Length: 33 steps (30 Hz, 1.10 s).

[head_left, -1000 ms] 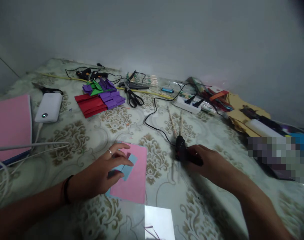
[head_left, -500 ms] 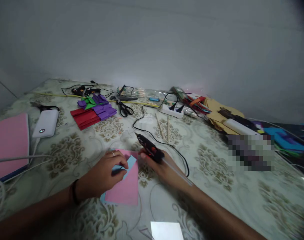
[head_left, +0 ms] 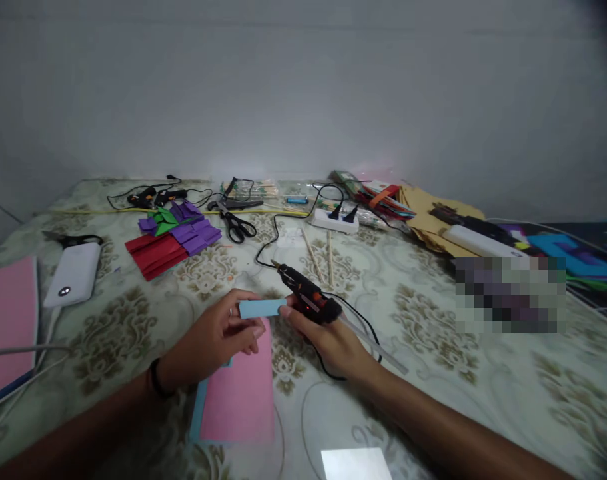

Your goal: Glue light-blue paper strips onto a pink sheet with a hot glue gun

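My right hand (head_left: 328, 340) is wrapped round a black hot glue gun (head_left: 308, 293). A clear glue stick sticks out of its back, a red light shows on it, and its nozzle points up and to the left. The right thumb also presses the right end of a light blue paper strip (head_left: 260, 308). My left hand (head_left: 220, 333), with a ring and a dark wristband, has its fingers curled about the strip's left end; the exact grip is partly hidden. Below lies a pink paper sheet (head_left: 240, 400), with a blue sheet (head_left: 197, 413) showing along its left edge.
Folded red paper (head_left: 156, 253) and purple paper (head_left: 198, 237) lie at the back left, near black scissors (head_left: 238, 227). Behind my hands are wooden sticks (head_left: 330, 257) and a white power strip (head_left: 336, 221). A white power bank (head_left: 73, 273) lies at left. The gun's cord loops over the table.
The blue strip has been lifted off the pink sheet and now lies level between both hands. My right thumb has come onto its end. The view has shifted slightly.
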Each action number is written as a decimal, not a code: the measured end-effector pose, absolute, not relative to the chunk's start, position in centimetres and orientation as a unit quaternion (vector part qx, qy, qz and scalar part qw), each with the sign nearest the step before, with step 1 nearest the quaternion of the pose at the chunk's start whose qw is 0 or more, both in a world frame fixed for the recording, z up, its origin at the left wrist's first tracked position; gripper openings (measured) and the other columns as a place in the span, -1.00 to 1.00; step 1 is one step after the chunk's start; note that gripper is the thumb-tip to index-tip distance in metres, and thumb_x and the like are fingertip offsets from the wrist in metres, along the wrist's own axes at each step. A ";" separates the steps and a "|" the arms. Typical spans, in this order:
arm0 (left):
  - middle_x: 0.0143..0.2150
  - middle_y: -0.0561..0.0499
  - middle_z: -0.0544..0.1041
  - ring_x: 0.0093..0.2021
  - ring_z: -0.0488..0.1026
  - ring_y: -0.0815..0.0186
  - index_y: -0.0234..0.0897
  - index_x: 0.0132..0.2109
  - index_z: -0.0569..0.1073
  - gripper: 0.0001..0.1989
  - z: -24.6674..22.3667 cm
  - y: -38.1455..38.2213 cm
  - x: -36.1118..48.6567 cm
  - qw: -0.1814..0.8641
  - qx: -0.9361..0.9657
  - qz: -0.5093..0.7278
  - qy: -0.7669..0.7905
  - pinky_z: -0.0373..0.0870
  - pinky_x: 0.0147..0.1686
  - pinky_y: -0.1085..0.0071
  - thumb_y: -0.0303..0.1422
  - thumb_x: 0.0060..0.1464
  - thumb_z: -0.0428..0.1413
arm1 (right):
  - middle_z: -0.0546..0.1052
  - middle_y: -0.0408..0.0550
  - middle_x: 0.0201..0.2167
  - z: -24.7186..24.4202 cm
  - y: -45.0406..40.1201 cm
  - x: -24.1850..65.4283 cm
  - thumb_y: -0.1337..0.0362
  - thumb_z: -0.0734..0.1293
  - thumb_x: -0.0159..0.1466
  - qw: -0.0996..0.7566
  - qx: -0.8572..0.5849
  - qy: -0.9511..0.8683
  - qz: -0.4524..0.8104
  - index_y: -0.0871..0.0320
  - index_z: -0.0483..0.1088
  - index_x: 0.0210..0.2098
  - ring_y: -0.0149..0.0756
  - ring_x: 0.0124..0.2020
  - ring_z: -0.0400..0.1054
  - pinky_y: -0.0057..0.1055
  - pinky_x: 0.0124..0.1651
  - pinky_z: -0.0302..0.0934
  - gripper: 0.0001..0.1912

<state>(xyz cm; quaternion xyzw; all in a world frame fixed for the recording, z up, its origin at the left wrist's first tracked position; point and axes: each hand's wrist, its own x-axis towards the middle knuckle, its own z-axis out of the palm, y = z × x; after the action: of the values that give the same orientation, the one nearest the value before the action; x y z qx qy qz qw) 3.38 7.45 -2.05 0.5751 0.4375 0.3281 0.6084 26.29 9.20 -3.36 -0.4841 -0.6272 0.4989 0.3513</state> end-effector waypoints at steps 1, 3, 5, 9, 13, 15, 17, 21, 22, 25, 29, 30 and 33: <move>-0.25 0.03 0.58 -0.30 0.58 0.30 -0.21 0.11 0.31 -0.66 -2.1 7.6 3.4 0.611 0.572 0.337 0.431 0.53 -0.27 0.35 -0.30 0.26 0.19 | 0.31 -0.23 -0.53 -3.6 9.2 26.4 -0.14 0.37 0.35 0.348 -0.485 -0.622 0.506 0.13 0.46 -0.22 -0.38 -0.50 0.14 -0.41 -0.43 0.04 -0.57; -0.25 0.02 0.60 -0.31 0.59 0.30 -0.22 0.06 0.34 -0.71 -2.2 8.0 3.5 0.601 0.571 0.361 0.427 0.54 -0.26 0.35 -0.29 0.27 0.20 | 0.31 -0.22 -0.53 -3.8 9.3 26.7 -0.17 0.38 0.34 0.338 -0.477 -0.620 0.523 0.13 0.43 -0.29 -0.39 -0.50 0.13 -0.42 -0.44 0.02 -0.54; -0.31 0.04 0.60 -0.33 0.59 0.31 -0.24 -0.03 0.38 -0.80 -2.2 8.4 3.6 0.588 0.582 0.366 0.427 0.53 -0.28 0.37 -0.28 0.29 0.18 | 0.31 -0.21 -0.54 -3.7 9.3 26.9 -0.22 0.35 0.35 0.331 -0.464 -0.616 0.544 0.14 0.38 -0.38 -0.40 -0.50 0.13 -0.42 -0.45 0.00 -0.47; -0.38 0.04 0.59 -0.34 0.58 0.32 -0.27 -0.17 0.44 -0.88 -1.7 9.1 4.0 0.584 0.602 0.331 0.432 0.52 -0.29 0.39 -0.31 0.28 0.17 | 0.34 -0.19 -0.53 -3.7 9.6 27.2 -0.28 0.30 0.36 0.358 -0.433 -0.556 0.612 0.16 0.45 -0.27 -0.40 -0.52 0.18 -0.42 -0.47 -0.01 -0.42; -0.40 0.03 0.59 -0.40 0.55 0.34 -0.28 -0.26 0.44 -0.85 -0.9 9.6 4.5 0.584 0.614 0.299 0.438 0.48 -0.35 0.42 -0.31 0.28 0.14 | 0.31 -0.21 -0.56 -3.8 9.9 27.6 -0.25 0.33 0.36 0.381 -0.406 -0.541 0.630 0.16 0.49 -0.19 -0.38 -0.52 0.17 -0.42 -0.46 0.04 -0.45; -0.42 0.04 0.58 -0.43 0.53 0.35 -0.28 -0.26 0.45 -0.83 -0.6 9.8 4.9 0.583 0.620 0.289 0.439 0.47 -0.37 0.42 -0.29 0.29 0.13 | 0.33 -0.20 -0.54 -3.8 9.9 27.7 -0.23 0.37 0.33 0.370 -0.407 -0.553 0.625 0.15 0.49 -0.22 -0.39 -0.51 0.16 -0.42 -0.45 0.06 -0.48; -0.43 0.04 0.59 -0.41 0.55 0.33 -0.27 -0.24 0.44 -0.83 -0.6 9.9 5.3 0.582 0.622 0.278 0.444 0.48 -0.34 0.40 -0.28 0.30 0.11 | 0.36 -0.19 -0.52 -3.7 9.8 27.7 -0.17 0.41 0.31 0.361 -0.417 -0.566 0.612 0.14 0.49 -0.22 -0.39 -0.52 0.19 -0.42 -0.46 0.09 -0.53; -0.42 0.08 0.56 -0.40 0.55 0.29 -0.24 -0.14 0.44 -0.89 -0.7 9.5 6.3 0.491 0.683 0.229 0.489 0.46 -0.33 0.38 -0.29 0.30 0.11 | 0.38 -0.20 -0.53 -3.8 9.9 27.7 -0.05 0.40 0.32 0.363 -0.442 -0.568 0.592 0.15 0.49 -0.18 -0.37 -0.52 0.26 -0.41 -0.42 0.19 -0.63; -0.38 0.07 0.57 -0.39 0.54 0.28 -0.23 -0.09 0.45 -0.86 -0.6 9.3 6.5 0.450 0.715 0.212 0.491 0.45 -0.32 0.36 -0.28 0.29 0.14 | 0.37 -0.21 -0.54 -3.8 10.0 27.8 -0.06 0.39 0.32 0.372 -0.450 -0.561 0.587 0.15 0.48 -0.19 -0.37 -0.52 0.26 -0.41 -0.42 0.19 -0.63; -0.01 -0.08 0.61 -0.12 0.60 0.16 -0.20 0.12 0.47 -0.59 -0.4 8.9 7.1 0.347 0.822 0.147 0.427 0.51 -0.09 0.24 -0.25 0.17 0.31 | 0.36 -0.23 -0.55 -3.1 10.9 28.7 -0.12 0.38 0.30 0.405 -0.491 -0.530 0.561 0.14 0.45 -0.23 -0.40 -0.56 0.23 -0.43 -0.48 0.14 -0.58; 0.30 -0.10 0.50 0.27 0.47 -0.01 -0.12 0.20 0.50 -0.46 -0.6 9.1 8.1 0.300 0.906 0.061 0.293 0.39 0.24 0.10 -0.42 0.08 0.37 | 0.38 -0.17 -0.63 0.6 12.1 31.9 -0.21 0.37 0.29 0.316 -0.543 -0.614 0.478 0.18 0.50 -0.35 -0.39 -0.60 0.21 -0.42 -0.52 0.06 -0.47; 0.27 -0.09 0.53 0.26 0.48 -0.01 -0.12 0.19 0.52 -0.50 -0.9 9.3 8.4 0.297 0.912 0.055 0.277 0.38 0.25 0.09 -0.46 0.11 0.34 | 0.38 -0.16 -0.63 1.8 12.2 32.9 -0.21 0.40 0.27 0.298 -0.551 -0.653 0.426 0.18 0.52 -0.36 -0.38 -0.59 0.21 -0.42 -0.52 0.05 -0.48; 0.11 -0.08 0.62 0.13 0.55 0.03 -0.16 0.09 0.58 -0.70 -1.8 9.5 9.2 0.292 0.919 0.064 0.257 0.42 0.16 0.13 -0.49 0.24 0.20 | 0.46 -0.10 -0.53 4.4 12.0 35.8 -0.21 0.44 0.23 0.320 -0.582 -0.707 0.244 0.16 0.53 -0.38 -0.33 -0.50 0.26 -0.39 -0.45 0.06 -0.50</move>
<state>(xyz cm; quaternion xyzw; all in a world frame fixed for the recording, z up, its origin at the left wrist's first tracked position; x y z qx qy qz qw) 9.18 9.53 -1.77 0.9189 0.2573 0.0640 0.2921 35.81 11.99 4.36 -0.5821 -0.7067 0.2439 0.3198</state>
